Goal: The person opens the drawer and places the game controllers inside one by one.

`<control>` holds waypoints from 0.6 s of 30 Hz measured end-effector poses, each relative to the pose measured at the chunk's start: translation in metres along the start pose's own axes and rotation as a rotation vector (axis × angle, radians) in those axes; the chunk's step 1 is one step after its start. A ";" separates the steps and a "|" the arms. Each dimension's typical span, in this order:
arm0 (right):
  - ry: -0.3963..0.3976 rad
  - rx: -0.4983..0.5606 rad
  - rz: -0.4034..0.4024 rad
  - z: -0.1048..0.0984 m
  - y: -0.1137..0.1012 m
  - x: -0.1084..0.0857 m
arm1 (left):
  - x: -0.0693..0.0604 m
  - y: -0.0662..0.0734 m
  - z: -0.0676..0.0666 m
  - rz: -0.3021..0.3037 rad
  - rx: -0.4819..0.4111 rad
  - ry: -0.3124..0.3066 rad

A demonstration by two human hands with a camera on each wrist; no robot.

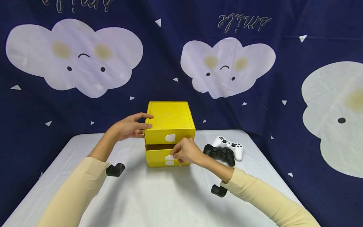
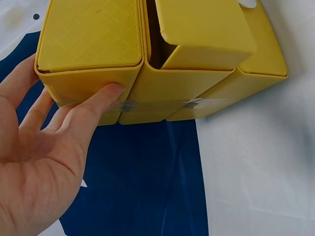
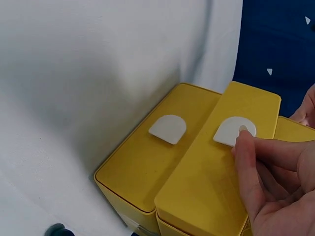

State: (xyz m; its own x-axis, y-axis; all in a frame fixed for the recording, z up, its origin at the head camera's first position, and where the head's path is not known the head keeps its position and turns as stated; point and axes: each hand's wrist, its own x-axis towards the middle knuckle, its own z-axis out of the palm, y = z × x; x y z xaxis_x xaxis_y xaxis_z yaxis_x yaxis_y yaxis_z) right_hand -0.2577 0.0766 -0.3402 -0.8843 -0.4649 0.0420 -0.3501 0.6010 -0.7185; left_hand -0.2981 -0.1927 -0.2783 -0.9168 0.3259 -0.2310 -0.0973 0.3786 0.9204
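Note:
A yellow chest of drawers (image 1: 170, 115) stands on the white table, its middle drawer (image 1: 157, 155) partly pulled out. Each drawer front has a white tab handle. My right hand (image 1: 187, 151) pinches the middle drawer's handle (image 3: 231, 130) between thumb and finger. My left hand (image 1: 131, 126) steadies the upper left edge of the chest, some fingertips on the top and others at the side. In the left wrist view its fingers look fairly straight, and one fingertip (image 2: 114, 90) presses the yellow side wall. What the middle drawer holds is hidden.
Right of the chest lie a black game controller (image 1: 219, 154) and a white one (image 1: 228, 145), close together. Dark blue cloth (image 1: 158, 63) with clouds hangs behind the table (image 1: 136, 201). Black devices (image 1: 115, 169) are at both wrists.

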 end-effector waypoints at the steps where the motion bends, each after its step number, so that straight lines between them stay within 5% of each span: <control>1: -0.002 0.004 0.002 0.000 0.000 -0.001 | 0.000 0.000 0.000 0.001 0.003 0.000; 18: -0.042 -0.022 -0.018 0.000 -0.004 -0.014 | 0.000 0.000 -0.001 0.002 0.013 -0.006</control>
State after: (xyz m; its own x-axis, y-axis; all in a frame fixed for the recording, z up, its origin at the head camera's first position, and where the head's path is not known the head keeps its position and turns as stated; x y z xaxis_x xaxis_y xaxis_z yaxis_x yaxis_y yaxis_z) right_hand -0.2434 0.0804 -0.3380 -0.8643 -0.5024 0.0253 -0.3729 0.6063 -0.7024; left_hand -0.2982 -0.1935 -0.2776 -0.9144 0.3320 -0.2314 -0.0908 0.3889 0.9168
